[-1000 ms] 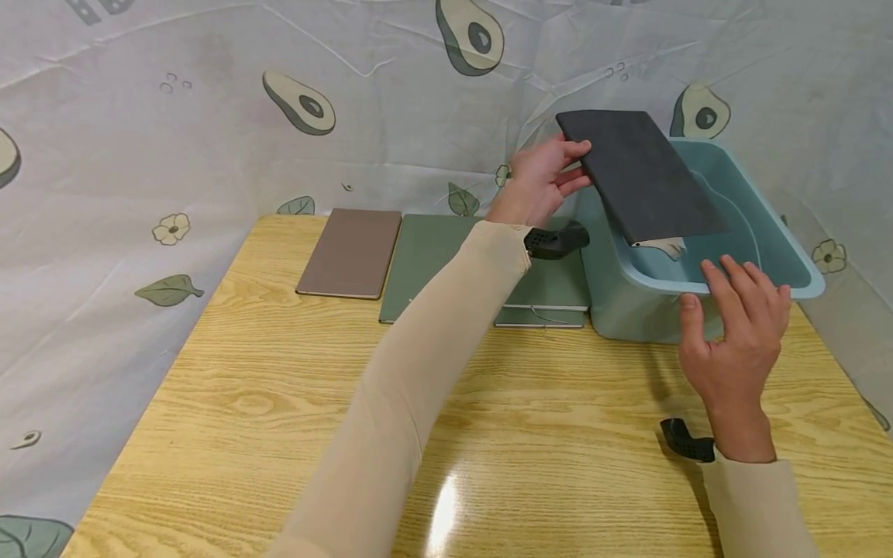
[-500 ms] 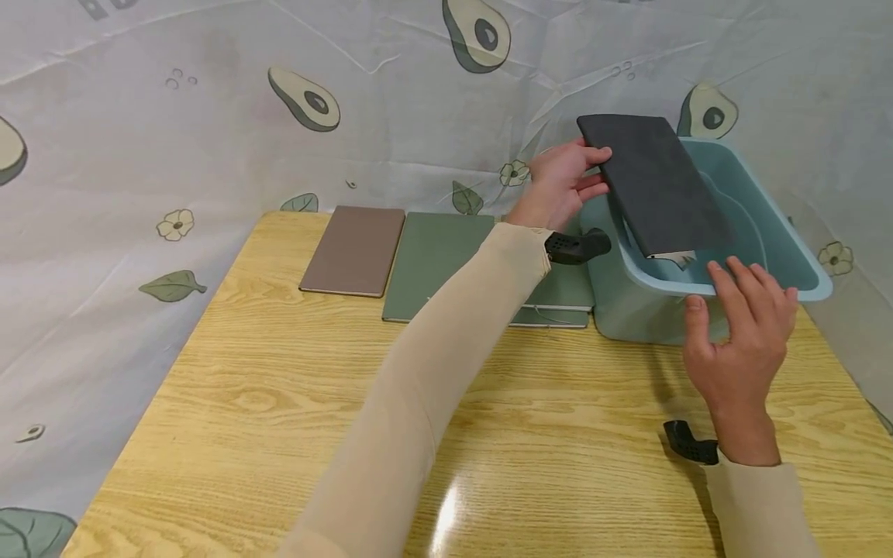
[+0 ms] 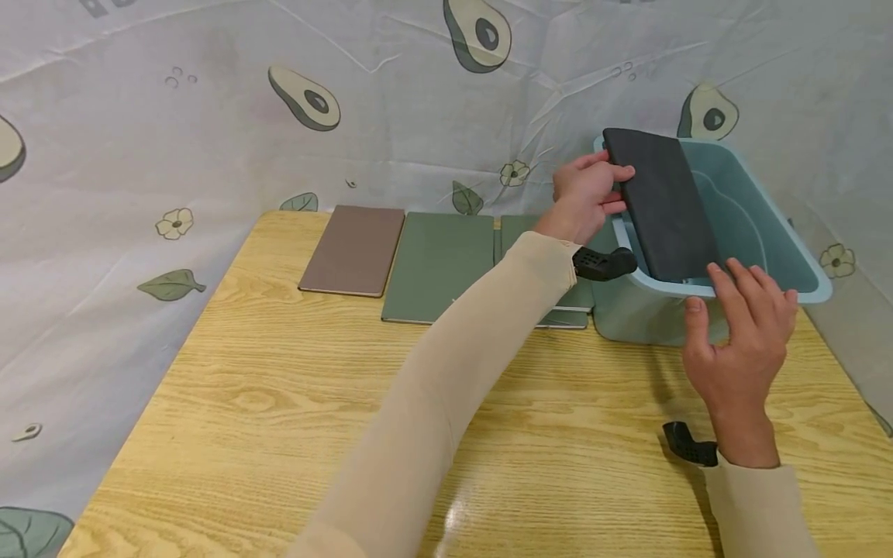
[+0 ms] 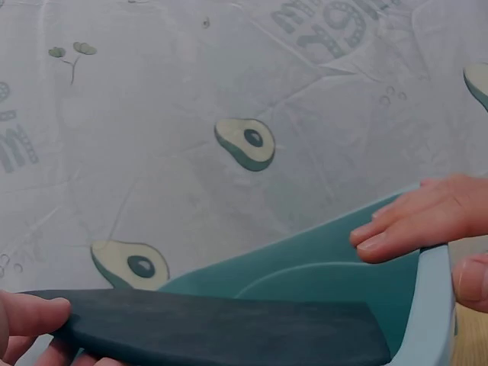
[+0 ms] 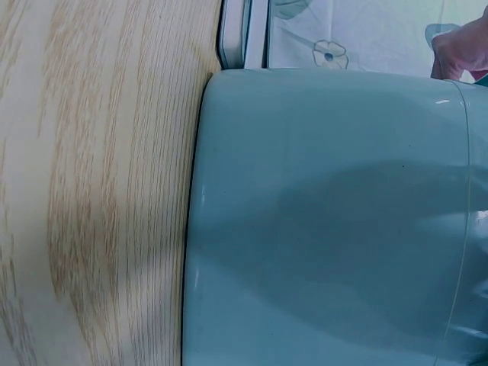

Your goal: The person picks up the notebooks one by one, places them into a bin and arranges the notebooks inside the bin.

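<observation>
Left hand (image 3: 584, 192) pinches the matte black notebook (image 3: 666, 213), tilted partly inside the smooth plastic bin (image 3: 645, 314) at the far right corner of the wood-grain surface (image 3: 265, 434). Right hand (image 3: 743, 341), fingers extended, straddles the bin's rim.

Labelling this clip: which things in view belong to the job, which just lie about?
Likely in the job:
black notebook, pinched by left hand
blue bin, right hand at its rim

Apparently just lying about:
brown notebook
green notebooks
avocado-print cloth, as backdrop

Both sleeves (image 3: 425, 395) are plain beige and wrist-length, each with a curved black device (image 3: 605, 265) at its end.
</observation>
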`<move>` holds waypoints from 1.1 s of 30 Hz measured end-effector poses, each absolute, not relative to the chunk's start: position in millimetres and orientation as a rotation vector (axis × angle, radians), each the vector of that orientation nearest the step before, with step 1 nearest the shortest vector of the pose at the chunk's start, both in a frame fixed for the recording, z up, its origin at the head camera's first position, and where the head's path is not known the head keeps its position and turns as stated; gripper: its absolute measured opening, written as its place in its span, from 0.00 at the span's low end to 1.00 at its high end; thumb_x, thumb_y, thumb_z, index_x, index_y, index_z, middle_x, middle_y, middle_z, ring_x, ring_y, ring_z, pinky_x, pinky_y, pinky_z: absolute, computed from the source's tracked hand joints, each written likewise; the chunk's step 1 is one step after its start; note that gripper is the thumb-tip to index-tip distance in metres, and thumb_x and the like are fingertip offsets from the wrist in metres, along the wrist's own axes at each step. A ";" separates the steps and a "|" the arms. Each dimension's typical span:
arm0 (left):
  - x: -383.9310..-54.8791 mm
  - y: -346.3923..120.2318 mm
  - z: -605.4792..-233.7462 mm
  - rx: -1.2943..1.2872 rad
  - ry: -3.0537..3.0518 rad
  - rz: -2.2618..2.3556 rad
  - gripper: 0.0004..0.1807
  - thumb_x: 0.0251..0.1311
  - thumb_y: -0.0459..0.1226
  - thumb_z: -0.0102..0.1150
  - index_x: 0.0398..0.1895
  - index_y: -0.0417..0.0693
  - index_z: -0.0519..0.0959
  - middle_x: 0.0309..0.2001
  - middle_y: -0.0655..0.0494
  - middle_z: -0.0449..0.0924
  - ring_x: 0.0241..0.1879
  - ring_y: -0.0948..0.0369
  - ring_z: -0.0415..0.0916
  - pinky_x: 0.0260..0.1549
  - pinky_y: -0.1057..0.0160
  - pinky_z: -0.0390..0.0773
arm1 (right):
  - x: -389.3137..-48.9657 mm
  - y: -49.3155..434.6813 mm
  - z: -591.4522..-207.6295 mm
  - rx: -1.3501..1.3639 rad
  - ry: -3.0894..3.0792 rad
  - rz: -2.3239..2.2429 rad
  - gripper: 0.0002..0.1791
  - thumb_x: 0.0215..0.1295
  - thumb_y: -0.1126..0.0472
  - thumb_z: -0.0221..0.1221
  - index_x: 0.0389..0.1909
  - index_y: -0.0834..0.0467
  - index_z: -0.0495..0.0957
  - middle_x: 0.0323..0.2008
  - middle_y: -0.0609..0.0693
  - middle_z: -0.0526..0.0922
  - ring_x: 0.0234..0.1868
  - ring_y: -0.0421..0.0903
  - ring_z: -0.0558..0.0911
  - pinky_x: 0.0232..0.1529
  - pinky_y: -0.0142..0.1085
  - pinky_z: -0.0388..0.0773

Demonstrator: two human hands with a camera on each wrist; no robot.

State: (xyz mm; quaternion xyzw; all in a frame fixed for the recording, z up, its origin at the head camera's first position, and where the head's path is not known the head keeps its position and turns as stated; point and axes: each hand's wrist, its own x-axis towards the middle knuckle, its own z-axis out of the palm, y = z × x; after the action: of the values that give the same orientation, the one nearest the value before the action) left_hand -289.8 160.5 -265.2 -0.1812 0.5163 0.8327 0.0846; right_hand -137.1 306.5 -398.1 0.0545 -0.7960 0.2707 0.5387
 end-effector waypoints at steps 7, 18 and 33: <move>-284.4 172.2 -268.1 -0.564 1.672 2.411 0.15 0.57 0.26 0.76 0.42 0.54 0.90 0.31 0.56 0.84 0.24 0.58 0.81 0.35 0.58 0.90 | -136.4 307.3 -396.9 0.131 -1.912 0.631 0.30 0.76 0.39 0.59 0.60 0.60 0.86 0.62 0.65 0.85 0.69 0.66 0.77 0.80 0.68 0.51; -280.3 176.0 -265.1 -0.521 1.964 2.193 0.14 0.59 0.32 0.77 0.44 0.59 0.90 0.33 0.60 0.83 0.24 0.61 0.82 0.30 0.65 0.87 | -136.6 308.6 -398.5 0.124 -1.919 0.640 0.31 0.76 0.37 0.58 0.61 0.59 0.86 0.62 0.65 0.85 0.69 0.66 0.76 0.81 0.68 0.49; -280.5 183.1 -257.3 -0.486 2.388 1.855 0.16 0.64 0.39 0.71 0.53 0.68 0.87 0.37 0.65 0.85 0.27 0.63 0.79 0.26 0.67 0.77 | -135.9 305.2 -394.0 0.136 -1.909 0.649 0.29 0.76 0.40 0.59 0.61 0.61 0.85 0.62 0.66 0.84 0.69 0.67 0.75 0.80 0.69 0.50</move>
State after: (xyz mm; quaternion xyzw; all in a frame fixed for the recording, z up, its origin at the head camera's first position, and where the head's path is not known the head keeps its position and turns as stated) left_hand -280.5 183.1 -257.3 -0.1585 0.7791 0.6052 0.0395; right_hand -135.9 305.2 -394.0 0.0572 -0.8000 0.2722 0.5316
